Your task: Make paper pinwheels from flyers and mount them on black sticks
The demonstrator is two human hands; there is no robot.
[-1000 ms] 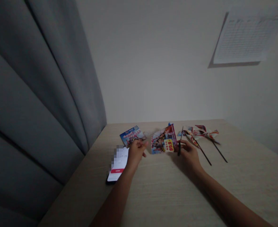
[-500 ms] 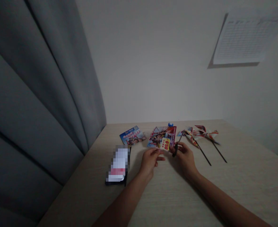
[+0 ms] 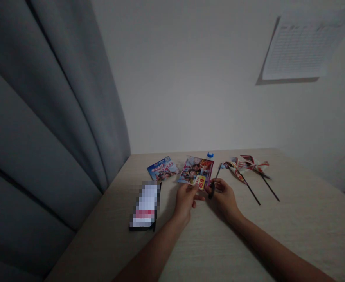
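Note:
My left hand (image 3: 187, 197) pinches the near edge of a colourful printed paper (image 3: 196, 169), which is held raised over the table and bears a yellow and red price mark. A pair of scissors (image 3: 215, 181) is in my right hand (image 3: 223, 196), fingers closed round the dark handles and blades pointing away beside the paper's right edge. Whether the blades touch the paper I cannot tell. To the right lie two paper pinwheels (image 3: 237, 170) with dark sticks. Left of the held paper rests another printed sheet (image 3: 162, 168).
A phone (image 3: 144, 205) with a lit, blurred screen lies on the left of the wooden table (image 3: 219, 250). Near the back edge is a small blue object (image 3: 210, 155). A grey curtain (image 3: 58, 117) hangs at the left, and a printed sheet hangs on the wall (image 3: 190, 78).
The held paper has shifted a little left and tilted, now lower in my left fingers. My right hand with the scissors has also moved slightly left.

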